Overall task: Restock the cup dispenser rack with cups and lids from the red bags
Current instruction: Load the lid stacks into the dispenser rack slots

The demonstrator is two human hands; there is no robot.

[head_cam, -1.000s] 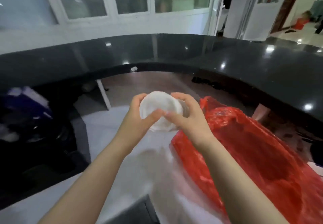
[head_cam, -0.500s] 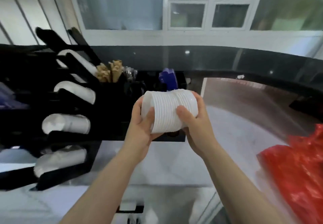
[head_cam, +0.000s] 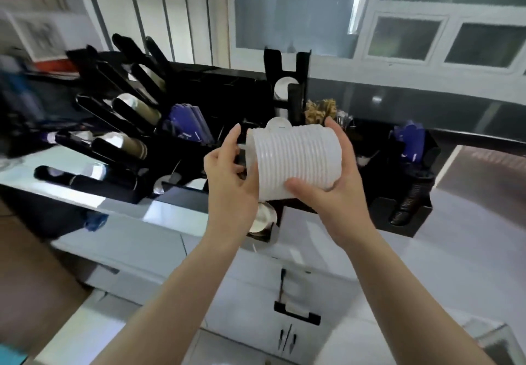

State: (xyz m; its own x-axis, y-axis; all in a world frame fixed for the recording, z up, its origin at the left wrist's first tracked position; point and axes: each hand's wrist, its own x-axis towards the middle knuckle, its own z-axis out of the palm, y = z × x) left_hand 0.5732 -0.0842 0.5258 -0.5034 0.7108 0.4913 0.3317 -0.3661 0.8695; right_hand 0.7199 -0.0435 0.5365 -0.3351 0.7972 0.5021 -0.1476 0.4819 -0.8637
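A stack of white ribbed plastic lids (head_cam: 296, 159) lay sideways in mid-air, in front of the black cup dispenser rack (head_cam: 199, 125) above the white bench (head_cam: 466, 222). The right hand (head_cam: 338, 182) cupped its far end, fingers curled around it; the left hand (head_cam: 227, 176) steadied the near end with loosely spread fingers. Light and slippery, the nested lids would likely slide apart unless squeezed from both ends.
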